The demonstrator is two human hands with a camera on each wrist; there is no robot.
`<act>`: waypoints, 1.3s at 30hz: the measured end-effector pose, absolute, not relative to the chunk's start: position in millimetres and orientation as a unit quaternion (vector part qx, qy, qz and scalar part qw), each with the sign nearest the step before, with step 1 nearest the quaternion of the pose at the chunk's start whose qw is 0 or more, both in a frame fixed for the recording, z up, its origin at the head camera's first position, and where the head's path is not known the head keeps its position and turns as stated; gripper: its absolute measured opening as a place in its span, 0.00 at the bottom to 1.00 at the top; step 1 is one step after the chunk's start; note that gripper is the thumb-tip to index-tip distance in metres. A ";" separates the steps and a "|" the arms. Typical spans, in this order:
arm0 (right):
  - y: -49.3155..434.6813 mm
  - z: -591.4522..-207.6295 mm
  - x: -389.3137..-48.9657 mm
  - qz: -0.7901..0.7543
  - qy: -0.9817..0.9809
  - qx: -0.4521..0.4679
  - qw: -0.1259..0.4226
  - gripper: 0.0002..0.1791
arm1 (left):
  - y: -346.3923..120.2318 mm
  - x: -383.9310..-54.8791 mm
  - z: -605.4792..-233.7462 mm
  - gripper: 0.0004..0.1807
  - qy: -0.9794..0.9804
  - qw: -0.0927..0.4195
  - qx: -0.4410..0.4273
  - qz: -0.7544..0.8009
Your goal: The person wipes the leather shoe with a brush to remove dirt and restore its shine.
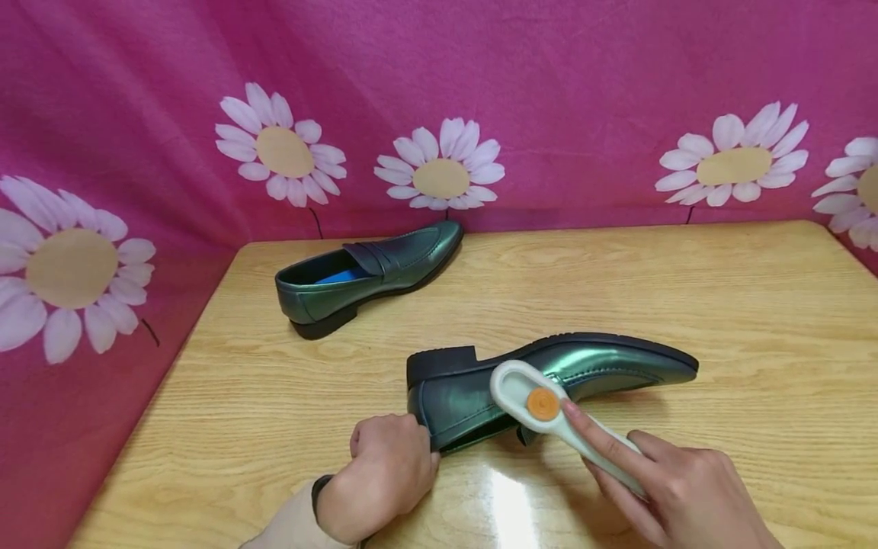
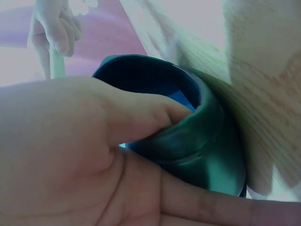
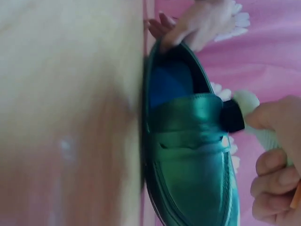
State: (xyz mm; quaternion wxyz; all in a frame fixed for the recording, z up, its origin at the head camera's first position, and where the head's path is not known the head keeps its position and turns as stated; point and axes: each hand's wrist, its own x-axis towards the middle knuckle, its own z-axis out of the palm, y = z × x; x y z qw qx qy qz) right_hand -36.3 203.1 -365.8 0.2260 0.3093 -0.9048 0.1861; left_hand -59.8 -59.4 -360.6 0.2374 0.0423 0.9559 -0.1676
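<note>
A shiny dark-green loafer (image 1: pixel 459 400) lies on its side on the table, toe to the right, sole facing away. My left hand (image 1: pixel 387 465) grips its heel end; in the left wrist view the thumb reaches inside the opening and the fingers lie along the outside. A pale green shoe brush (image 1: pixel 509 377) with an orange button is held by the handle in my right hand (image 1: pixel 693 496), index finger stretched along it. In the right wrist view, the brush's black bristles (image 3: pixel 232 116) are at the loafer's upward side, beside the strap. Whether they touch is hard to tell.
A matching loafer (image 1: pixel 405 263) stands upright farther back on the wooden table (image 1: pixel 617 282), its toe pointing to the back right. Behind and to the left hangs a pink cloth (image 1: pixel 562 91) with white daisies.
</note>
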 end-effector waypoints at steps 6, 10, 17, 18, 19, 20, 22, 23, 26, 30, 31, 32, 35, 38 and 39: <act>206.9 -366.1 -39.8 0.180 -0.900 0.314 0.244 0.30 | -59.3 -59.8 -359.9 0.24 0.958 0.232 0.040 -0.162; 203.1 -366.1 -37.1 0.176 -0.900 0.343 0.203 0.29 | -58.9 -60.3 -360.0 0.25 0.956 0.238 0.039 -0.169; 205.0 -364.6 -38.8 0.180 -0.903 0.293 0.259 0.31 | -58.8 -60.5 -360.2 0.25 0.955 0.242 0.039 -0.169; 204.2 -365.0 -38.2 0.179 -0.904 0.293 0.256 0.31 | -58.9 -60.5 -360.5 0.24 0.954 0.243 0.039 -0.169; 203.0 -365.5 -37.5 0.178 -0.902 0.301 0.254 0.30 | -58.9 -60.3 -360.5 0.24 0.954 0.243 0.039 -0.169; 201.7 -365.9 -36.6 0.178 -0.901 0.307 0.249 0.30 | -58.8 -59.9 -360.5 0.24 0.955 0.241 0.040 -0.170; 199.7 -365.6 -35.2 0.180 -0.901 0.311 0.243 0.30 | -58.6 -59.2 -360.8 0.24 0.955 0.237 0.042 -0.173; 199.5 -365.0 -34.7 0.177 -0.903 0.306 0.243 0.30 | -58.4 -58.9 -361.0 0.24 0.955 0.234 0.043 -0.175; 201.9 -360.7 -34.2 0.165 -0.920 0.251 0.251 0.32 | -57.0 -57.6 -361.2 0.23 0.957 0.222 0.049 -0.181; 205.9 -358.4 -33.8 0.163 -0.928 0.203 0.265 0.34 | -54.6 -55.0 -362.3 0.21 0.956 0.211 0.058 -0.195; 205.5 -359.1 -33.3 0.165 -0.927 0.209 0.265 0.34 | -54.1 -54.5 -362.8 0.21 0.956 0.209 0.056 -0.198; 204.3 -360.3 -32.6 0.168 -0.923 0.221 0.265 0.33 | -53.7 -53.9 -363.3 0.19 0.953 0.211 0.060 -0.207; 198.0 -363.4 -29.2 0.175 -0.920 0.265 0.228 0.29 | -53.0 -52.1 -364.6 0.18 0.950 0.209 0.059 -0.223; 194.8 -363.4 -28.7 0.173 -0.917 0.289 0.212 0.27 | -52.2 -50.6 -365.2 0.17 0.949 0.203 0.059 -0.233; 195.5 -362.0 -29.1 0.166 -0.922 0.281 0.208 0.27 | -51.9 -50.0 -365.3 0.18 0.952 0.196 0.056 -0.230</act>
